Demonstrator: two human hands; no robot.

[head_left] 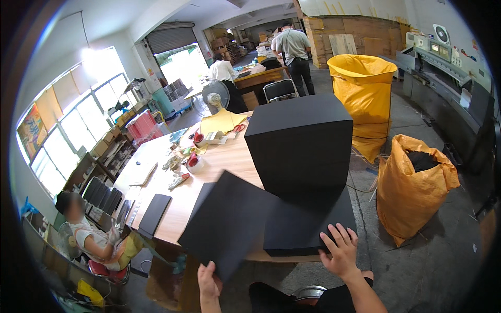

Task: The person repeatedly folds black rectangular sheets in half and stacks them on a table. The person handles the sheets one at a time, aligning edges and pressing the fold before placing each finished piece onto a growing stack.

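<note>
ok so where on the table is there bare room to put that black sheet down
Bare wood lies between the small black sheet near the left edge and the big black sheet in the left hand. The near right is crowded by the black stack under the right hand, and the far end by tape rolls.

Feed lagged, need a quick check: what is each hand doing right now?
Left hand: closed on the lower corner of a black sheet.
Right hand: open, fingers spread flat on the low black stack.

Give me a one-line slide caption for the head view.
Left hand lifts a black sheet off a low black stack; right hand presses the stack.
</note>
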